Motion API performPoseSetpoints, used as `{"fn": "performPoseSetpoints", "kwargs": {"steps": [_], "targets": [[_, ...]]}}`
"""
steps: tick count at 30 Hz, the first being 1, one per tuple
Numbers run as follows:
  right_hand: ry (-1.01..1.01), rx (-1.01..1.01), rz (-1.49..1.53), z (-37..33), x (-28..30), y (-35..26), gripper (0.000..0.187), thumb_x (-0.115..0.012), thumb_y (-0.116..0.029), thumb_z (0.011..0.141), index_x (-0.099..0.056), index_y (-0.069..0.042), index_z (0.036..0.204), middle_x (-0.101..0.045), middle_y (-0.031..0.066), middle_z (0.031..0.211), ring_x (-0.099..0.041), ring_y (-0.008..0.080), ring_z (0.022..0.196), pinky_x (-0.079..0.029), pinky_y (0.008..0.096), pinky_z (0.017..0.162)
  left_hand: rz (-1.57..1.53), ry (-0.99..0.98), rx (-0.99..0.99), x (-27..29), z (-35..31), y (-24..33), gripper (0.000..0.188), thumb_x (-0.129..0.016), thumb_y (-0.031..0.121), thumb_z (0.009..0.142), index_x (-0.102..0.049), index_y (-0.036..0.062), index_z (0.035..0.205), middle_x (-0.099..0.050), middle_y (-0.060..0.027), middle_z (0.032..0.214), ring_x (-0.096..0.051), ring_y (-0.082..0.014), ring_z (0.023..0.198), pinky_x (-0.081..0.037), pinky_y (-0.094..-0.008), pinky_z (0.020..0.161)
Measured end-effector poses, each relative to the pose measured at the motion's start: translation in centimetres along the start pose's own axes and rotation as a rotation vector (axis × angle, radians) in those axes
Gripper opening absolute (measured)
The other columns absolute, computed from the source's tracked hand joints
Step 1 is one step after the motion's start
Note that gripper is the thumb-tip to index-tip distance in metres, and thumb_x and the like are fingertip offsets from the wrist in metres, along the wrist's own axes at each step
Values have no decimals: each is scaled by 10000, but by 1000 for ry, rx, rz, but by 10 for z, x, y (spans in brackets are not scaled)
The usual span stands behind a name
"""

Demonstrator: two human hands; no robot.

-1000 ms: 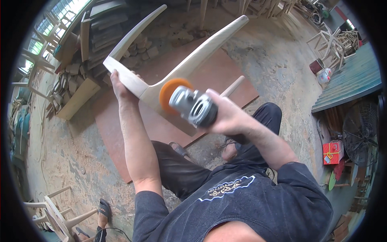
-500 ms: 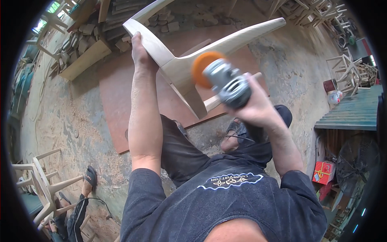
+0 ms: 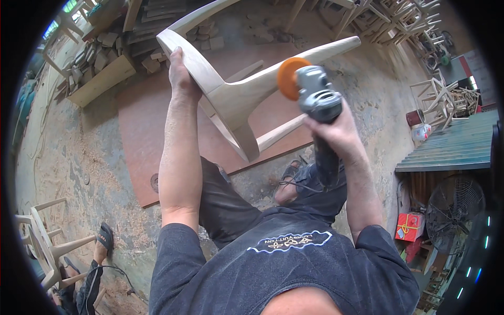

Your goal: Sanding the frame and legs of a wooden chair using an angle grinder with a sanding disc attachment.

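Note:
A pale wooden chair frame [image 3: 231,97] with curved, joined members is tilted in front of me. My left hand [image 3: 182,76] grips one of its broad upper members, the thumb lying along the wood. In my right hand [image 3: 338,131] is an angle grinder [image 3: 319,97] with a grey head and an orange disc [image 3: 292,79]. The disc is at the chair frame's long tapering arm, right of the joint; whether it touches the wood I cannot tell. Below my right hand the grinder's dark body runs down toward my knee.
A reddish-brown board [image 3: 142,126] lies on the dusty floor under the chair frame. Wood offcuts [image 3: 107,47] fill a box at upper left. More chair frames [image 3: 436,97] stand at right, near a green slatted surface [image 3: 451,142] and a black fan [image 3: 455,207]. Another person's foot [image 3: 102,247] shows lower left.
My right hand has moved the grinder right and slightly up, from near the joint out along the tapering arm. My left hand keeps its hold; the view has shifted a little.

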State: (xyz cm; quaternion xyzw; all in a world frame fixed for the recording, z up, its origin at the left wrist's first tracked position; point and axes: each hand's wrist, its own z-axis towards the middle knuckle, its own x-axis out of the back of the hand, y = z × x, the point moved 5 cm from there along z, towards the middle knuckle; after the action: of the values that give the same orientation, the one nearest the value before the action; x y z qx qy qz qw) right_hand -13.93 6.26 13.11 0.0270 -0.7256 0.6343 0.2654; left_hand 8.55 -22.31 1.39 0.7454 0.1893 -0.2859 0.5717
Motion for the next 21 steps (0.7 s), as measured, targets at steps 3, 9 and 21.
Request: {"fn": "performPoseSetpoints", "kwargs": {"steps": [3, 9, 21], "targets": [[-222, 158, -30, -11, -47, 1, 636, -898, -150, 735, -476, -46, 1200, -632, 82, 1119, -640, 164, 1043, -541, 332, 924, -18, 3, 19, -5, -5, -9, 584, -434, 581, 978, -526, 17, 1094, -580, -122, 891, -613, -274, 763, -535, -440, 673], [-270, 57, -128, -18, -52, -3, 638, -895, -202, 743, -495, -43, 1214, -653, 125, 1223, -653, 211, 1108, -539, 356, 951, 136, -35, -211, 17, 13, -21, 655, -552, 609, 946, -525, 6, 1200, -654, -160, 1001, -685, -321, 854, -589, -470, 758], [-357, 44, -91, -30, -66, 20, 677, -898, -100, 718, -469, -44, 1239, -644, 84, 1185, -637, 172, 1131, -519, 324, 953, -111, -15, 46, -10, -13, -14, 477, -563, 461, 1001, -557, 38, 1220, -614, -103, 968, -636, -228, 847, -548, -408, 719]]}}
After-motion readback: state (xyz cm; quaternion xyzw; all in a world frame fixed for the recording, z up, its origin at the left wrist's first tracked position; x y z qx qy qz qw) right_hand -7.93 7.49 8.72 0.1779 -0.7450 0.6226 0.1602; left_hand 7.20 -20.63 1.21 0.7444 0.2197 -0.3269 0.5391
